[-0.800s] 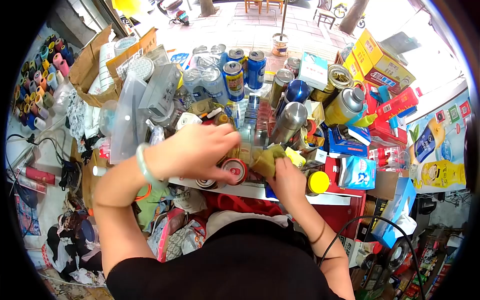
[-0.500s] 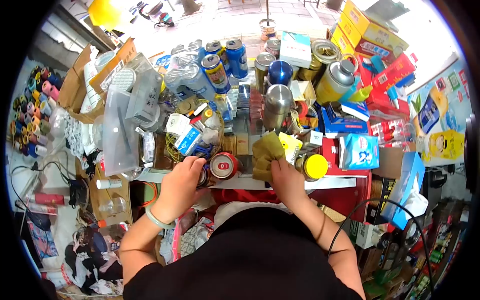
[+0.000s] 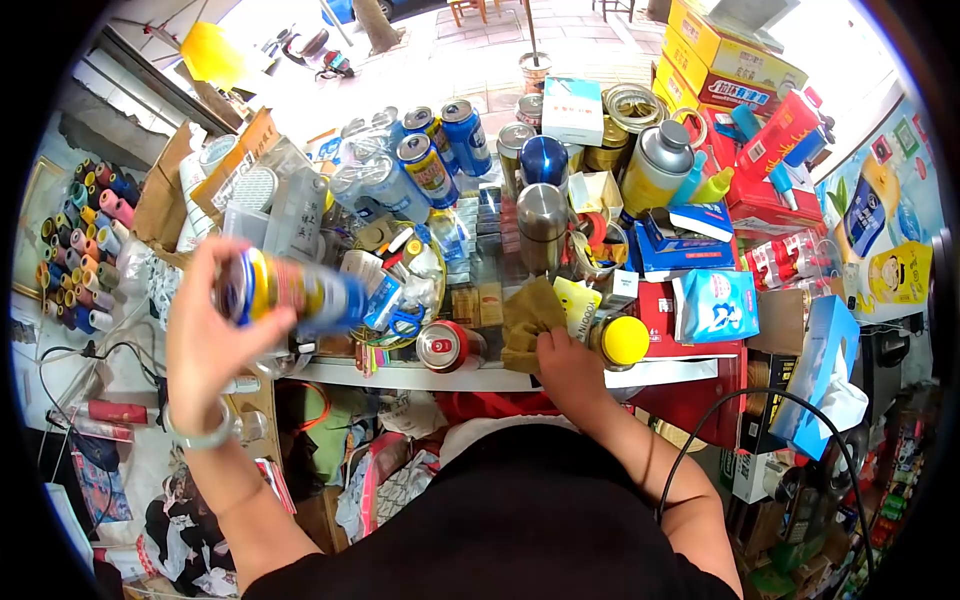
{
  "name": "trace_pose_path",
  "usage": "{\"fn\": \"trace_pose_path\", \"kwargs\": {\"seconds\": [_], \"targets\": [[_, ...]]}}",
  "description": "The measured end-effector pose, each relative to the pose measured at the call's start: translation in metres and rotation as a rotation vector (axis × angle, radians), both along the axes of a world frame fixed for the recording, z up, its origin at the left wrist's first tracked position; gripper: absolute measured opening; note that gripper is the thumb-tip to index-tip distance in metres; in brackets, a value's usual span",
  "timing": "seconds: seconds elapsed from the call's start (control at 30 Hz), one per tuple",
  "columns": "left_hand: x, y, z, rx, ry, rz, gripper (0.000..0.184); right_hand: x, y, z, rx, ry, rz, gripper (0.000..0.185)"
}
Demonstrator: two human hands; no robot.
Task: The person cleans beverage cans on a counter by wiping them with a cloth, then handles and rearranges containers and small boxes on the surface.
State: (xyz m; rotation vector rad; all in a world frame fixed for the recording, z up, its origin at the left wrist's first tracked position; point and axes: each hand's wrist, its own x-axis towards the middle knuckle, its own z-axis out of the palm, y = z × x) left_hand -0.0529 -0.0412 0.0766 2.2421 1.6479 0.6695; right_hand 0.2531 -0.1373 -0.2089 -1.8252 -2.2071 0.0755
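Spools (image 3: 85, 240) stand at the far left. The left hand (image 3: 215, 330) has its fingers wrapped around a blurred blue-and-yellow can (image 3: 300, 290), tilted sideways in the air. A red can (image 3: 450, 347) sits near the table (image 3: 410, 377) edge. The right hand's (image 3: 572, 375) fingers grip a cloth (image 3: 530, 325), beside a yellow-lidded jar (image 3: 623, 341).
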Motion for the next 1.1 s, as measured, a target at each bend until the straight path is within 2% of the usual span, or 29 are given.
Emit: {"fn": "trace_pose_path", "kwargs": {"seconds": [0.03,0.07,0.2,0.4,0.43,0.5,0.57,0.67,0.73,0.77,0.83,0.97,1.0,1.03,1.1], "targets": [[0.004,0.019,0.002,0.098,0.006,-0.071,0.062,0.0,0.001,0.001,0.035,-0.018,0.006,0.012],[0.015,0.037,0.001,0.077,-0.081,-0.071,0.06,0.0,0.002,0.002,0.041,-0.021,0.007,0.012],[0.06,0.115,-0.021,0.2,0.076,-0.303,0.064,-0.003,0.001,0.0,0.025,-0.034,-0.023,0.012],[0.126,0.203,-0.106,0.115,0.211,-0.527,0.064,-0.006,0.0,0.002,0.01,0.002,-0.051,0.01],[0.133,0.21,-0.122,0.097,0.252,-0.503,0.064,-0.007,0.0,0.001,0.017,-0.006,-0.053,0.01],[0.142,0.215,-0.148,0.277,0.346,-0.526,0.064,-0.008,0.0,-0.003,0.022,0.015,-0.068,0.01],[0.149,0.219,-0.162,0.244,0.47,-0.499,0.063,-0.007,0.001,-0.005,0.025,0.011,-0.072,0.01],[0.153,0.219,-0.17,0.246,0.495,-0.445,0.063,-0.006,0.001,-0.005,0.021,0.035,-0.081,0.01],[0.153,0.22,-0.172,0.352,0.544,-0.377,0.063,-0.006,0.001,-0.004,-0.062,0.046,-0.092,0.027],[0.152,0.221,-0.172,0.349,0.542,-0.375,0.063,-0.007,0.001,-0.004,-0.104,0.051,-0.095,0.036],[0.153,0.223,-0.17,0.324,0.627,-0.331,0.061,-0.008,0.002,-0.004,-0.12,0.038,-0.093,0.036],[0.153,0.229,-0.188,0.301,0.567,-0.303,0.072,-0.01,0.003,-0.003,-0.123,0.0,-0.093,0.036],[0.153,0.229,-0.184,0.237,0.576,-0.324,0.079,-0.01,0.003,-0.003,-0.119,-0.005,-0.092,0.036],[0.153,0.228,-0.18,0.242,0.573,-0.323,0.079,-0.01,0.003,-0.003,-0.108,0.002,-0.089,0.036],[0.155,0.225,-0.172,0.069,0.558,-0.345,0.088,-0.009,0.002,-0.004,-0.095,0.006,-0.087,0.037]]}}
